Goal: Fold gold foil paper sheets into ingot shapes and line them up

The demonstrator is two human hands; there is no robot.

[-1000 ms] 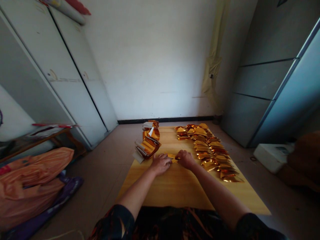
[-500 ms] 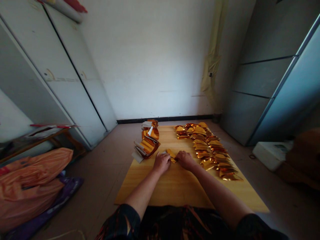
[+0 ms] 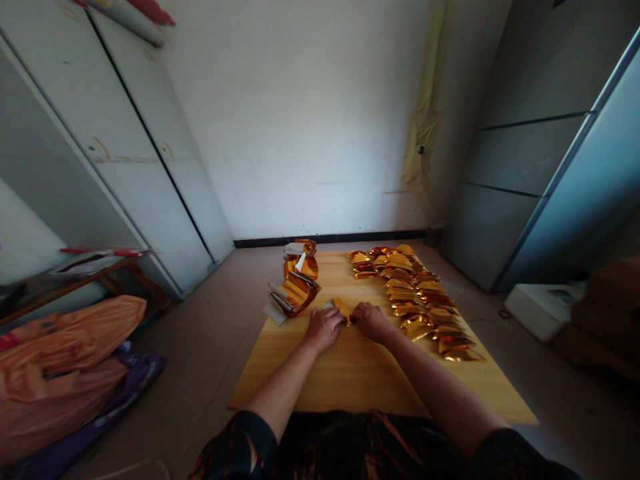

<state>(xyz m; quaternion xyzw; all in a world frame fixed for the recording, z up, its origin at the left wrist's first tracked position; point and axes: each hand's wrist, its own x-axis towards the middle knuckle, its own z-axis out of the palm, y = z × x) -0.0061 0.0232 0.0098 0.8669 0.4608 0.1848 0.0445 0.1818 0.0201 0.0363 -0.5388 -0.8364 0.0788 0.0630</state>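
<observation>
Between my two hands, on the wooden table, lies a partly folded sheet of gold foil paper [image 3: 342,307], with a pale edge showing on its left. My left hand [image 3: 325,327] presses on its near left side, fingers closed on the paper. At its right end my right hand [image 3: 369,320] grips the edge with bent fingers. Loose foil sheets [image 3: 295,293], gold with grey-white backs, are piled at the table's left. Several rows of folded gold foil paper pieces [image 3: 417,293] cover the right side.
The wooden tabletop [image 3: 360,380] reaches close to my body. Grey cabinets [image 3: 150,153] stand at the left, and a fridge [image 3: 520,160] at the right. A white box [image 3: 533,310] sits on the floor. Orange cloth or bags [image 3: 70,373] lie at lower left.
My left hand has shifted slightly, its fingers now stretched further over the paper's near edge. The gold paper's near end looks more folded. My right hand has barely moved.
</observation>
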